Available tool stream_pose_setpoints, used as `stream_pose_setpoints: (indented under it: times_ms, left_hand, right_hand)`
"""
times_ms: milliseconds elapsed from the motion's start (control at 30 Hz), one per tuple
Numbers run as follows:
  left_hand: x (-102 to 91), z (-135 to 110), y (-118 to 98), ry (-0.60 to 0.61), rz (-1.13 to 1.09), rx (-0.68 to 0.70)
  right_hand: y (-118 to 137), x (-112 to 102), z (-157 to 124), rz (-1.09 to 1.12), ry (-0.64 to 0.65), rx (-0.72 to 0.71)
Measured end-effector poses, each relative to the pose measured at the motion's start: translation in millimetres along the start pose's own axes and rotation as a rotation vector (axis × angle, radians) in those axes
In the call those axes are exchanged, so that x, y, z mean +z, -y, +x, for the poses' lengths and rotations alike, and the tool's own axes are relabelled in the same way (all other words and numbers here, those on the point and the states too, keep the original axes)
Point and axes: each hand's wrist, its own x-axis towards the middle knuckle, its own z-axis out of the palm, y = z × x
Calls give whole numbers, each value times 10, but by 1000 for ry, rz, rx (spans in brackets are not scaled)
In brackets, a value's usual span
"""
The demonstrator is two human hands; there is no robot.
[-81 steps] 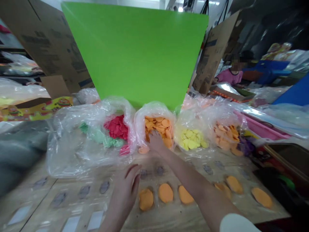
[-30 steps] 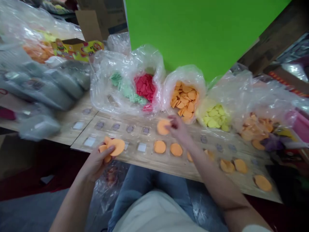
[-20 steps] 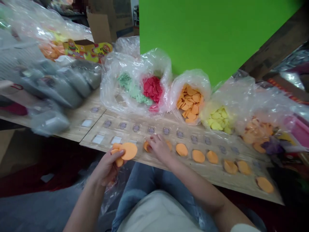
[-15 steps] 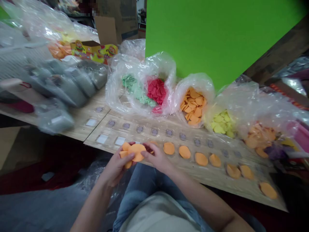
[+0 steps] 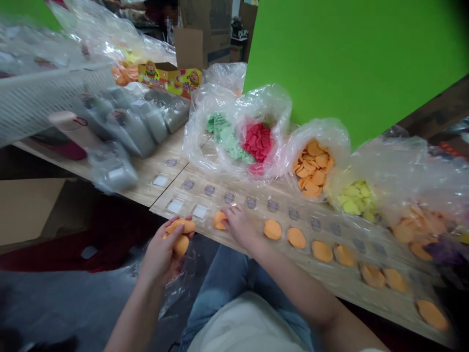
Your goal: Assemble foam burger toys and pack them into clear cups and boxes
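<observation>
Several round orange foam pieces (image 5: pixel 182 245) are gripped in my left hand (image 5: pixel 161 256), just off the table's front edge. Over the front row, my right hand (image 5: pixel 240 226) pinches one orange disc (image 5: pixel 219 220) at its right side, low over or on the tabletop; I cannot tell if it touches. To the right, more orange discs (image 5: pixel 272 229) lie spaced along the same row. Left of my right hand, two white squares (image 5: pixel 200 211) sit in clear plastic. Behind runs a row of small greyish pieces (image 5: pixel 251 202) in clear plastic.
Along the back stand open plastic bags of green pieces (image 5: pixel 229 139), red pieces (image 5: pixel 257 142), orange pieces (image 5: pixel 313 166) and yellow pieces (image 5: pixel 357 198). A pink bottle (image 5: pixel 73 126), grey wrapped packs (image 5: pixel 135 132) and a white basket (image 5: pixel 54 98) are at left. A green panel (image 5: pixel 348 63) rises behind.
My hands have parted. The right has carried one orange disc to the front row, while the left keeps the others lower left. The camera view has shifted, so the table appears further right.
</observation>
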Motion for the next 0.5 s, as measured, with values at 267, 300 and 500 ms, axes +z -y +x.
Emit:
stream_pose_setpoints:
  times_ms: [267,300,500]
  left_hand:
    - [116,-16,-40,149,122,-135]
    - [119,7,-49,185,189,-116]
    - [50,399,-105,31,737,238]
  right_hand:
    - [310,-11,9,517,26,130]
    - [352,30,59,639,93,160]
    - [389,259,490,300,-27,136]
